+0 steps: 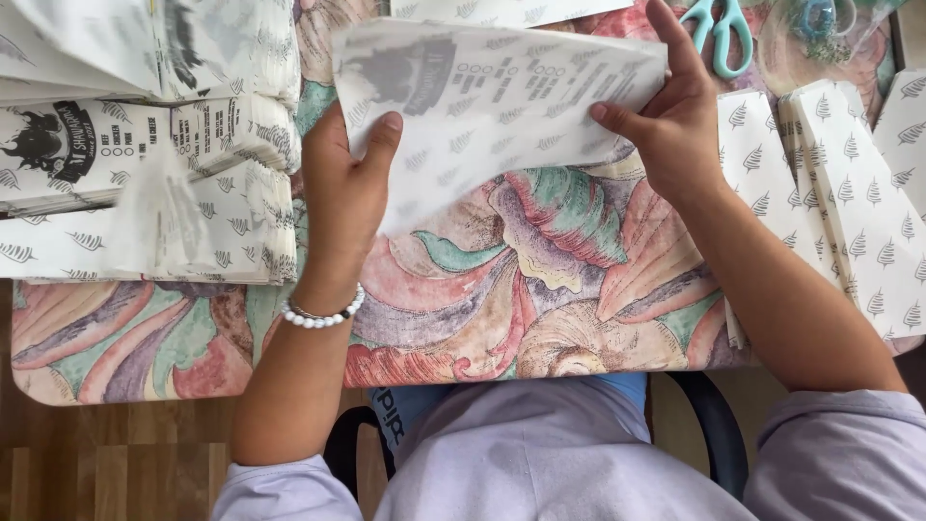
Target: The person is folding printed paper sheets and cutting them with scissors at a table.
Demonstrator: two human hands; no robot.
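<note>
Left hand (342,183) and right hand (670,116) pinching printed paper sheet (492,106) at opposite edges, fingers pressed, holding it taut above floral counter (540,280); paper stacks (145,145) lying alongside, scissors (719,29) beyond.

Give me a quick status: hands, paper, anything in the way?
Left hand and right hand both grip the printed paper sheet above the table. Nothing between them.

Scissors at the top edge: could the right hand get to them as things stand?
Probably yes. The scissors lie just beyond the right hand with nothing between, but that hand and the left hand grip the paper sheet, so it must let go first.
</note>
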